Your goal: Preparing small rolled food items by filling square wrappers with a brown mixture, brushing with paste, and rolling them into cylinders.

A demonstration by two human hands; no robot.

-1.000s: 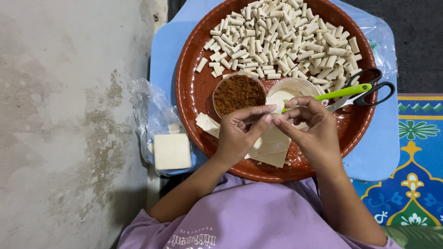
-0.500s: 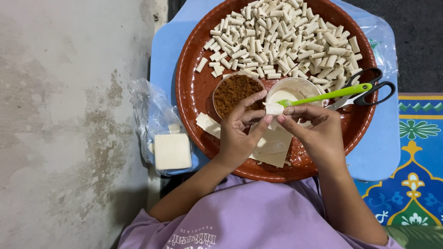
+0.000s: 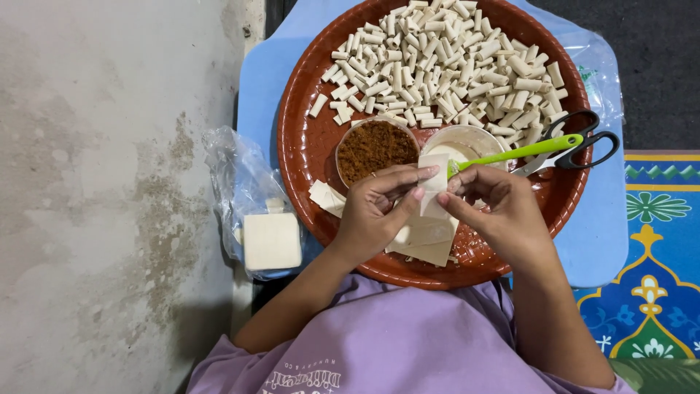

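Fingers of left hand (image 3: 375, 211) and right hand (image 3: 496, 211) pinching wrapper strip (image 3: 435, 191).

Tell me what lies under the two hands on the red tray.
Under the left hand and right hand lies a stack of pale wrapper sheets on the red tray. How many sheets is hidden.

Head camera looking straight down.
It is sitting close above the person's lap, facing the round brown tray (image 3: 306, 146) on the blue surface (image 3: 255, 80).
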